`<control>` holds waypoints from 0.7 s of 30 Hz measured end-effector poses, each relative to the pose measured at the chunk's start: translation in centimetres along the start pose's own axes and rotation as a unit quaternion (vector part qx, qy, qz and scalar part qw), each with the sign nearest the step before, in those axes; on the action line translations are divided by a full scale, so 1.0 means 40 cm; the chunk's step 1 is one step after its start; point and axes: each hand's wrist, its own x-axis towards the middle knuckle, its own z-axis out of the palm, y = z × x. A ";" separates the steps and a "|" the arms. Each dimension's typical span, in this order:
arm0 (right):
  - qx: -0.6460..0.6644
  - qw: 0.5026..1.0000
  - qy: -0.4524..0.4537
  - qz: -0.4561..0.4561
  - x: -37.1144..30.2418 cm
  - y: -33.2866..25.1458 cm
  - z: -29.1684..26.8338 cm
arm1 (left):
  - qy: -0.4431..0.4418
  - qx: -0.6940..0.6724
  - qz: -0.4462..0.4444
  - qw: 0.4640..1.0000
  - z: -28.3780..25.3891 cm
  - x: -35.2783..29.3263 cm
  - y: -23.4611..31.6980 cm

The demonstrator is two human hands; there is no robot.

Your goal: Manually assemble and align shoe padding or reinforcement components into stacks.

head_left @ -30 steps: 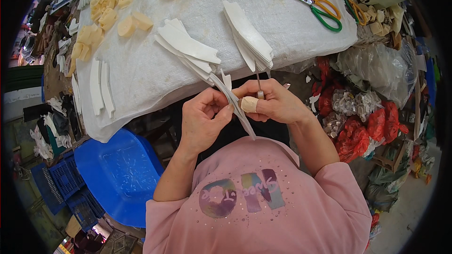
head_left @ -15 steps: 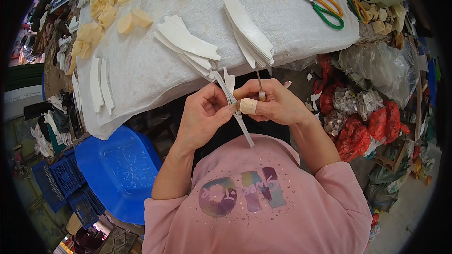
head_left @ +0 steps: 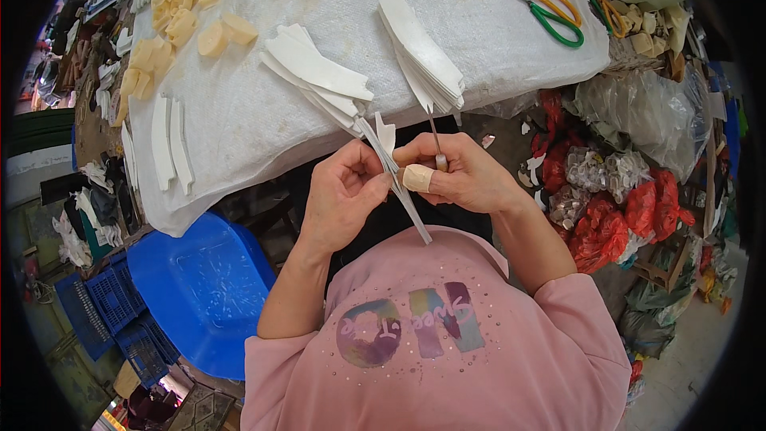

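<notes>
Here, both hands work just off the near edge of the white-covered counter (head_left: pixel 511 56). The left hand (head_left: pixel 345 191) is closed, pinching a bundle of white strips (head_left: pixel 411 211) between thumb and fingers. The bundle slants from about 11 toward 5 o'clock, with one short white piece (head_left: pixel 386 134) sticking out beside its upper end. The right hand (head_left: pixel 459 172) is curled around a thin tool (head_left: pixel 441 162), its metal shaft pointing to 12 o'clock; the thumb, wrapped in beige tape (head_left: pixel 416 178), presses against the strips. Whether the shaft's tip touches the pile beyond it, I can't tell.

Taken from the hands, one fanned white pile (head_left: pixel 319 72) lies at 11 o'clock and a second stack (head_left: pixel 423 56) at 12. Scissors (head_left: pixel 556 22) with green and orange handles rest between 1 and 2, cream-coloured pieces (head_left: pixel 182 28) at 10, two loose strips (head_left: pixel 163 144) around 9, and red plastic bags (head_left: pixel 598 231) between 3 and 4, beyond the counter.
</notes>
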 end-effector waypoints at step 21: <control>-0.153 0.986 0.063 -0.034 -0.003 -0.020 0.029 | 0.032 0.037 0.015 0.999 0.018 0.005 -0.003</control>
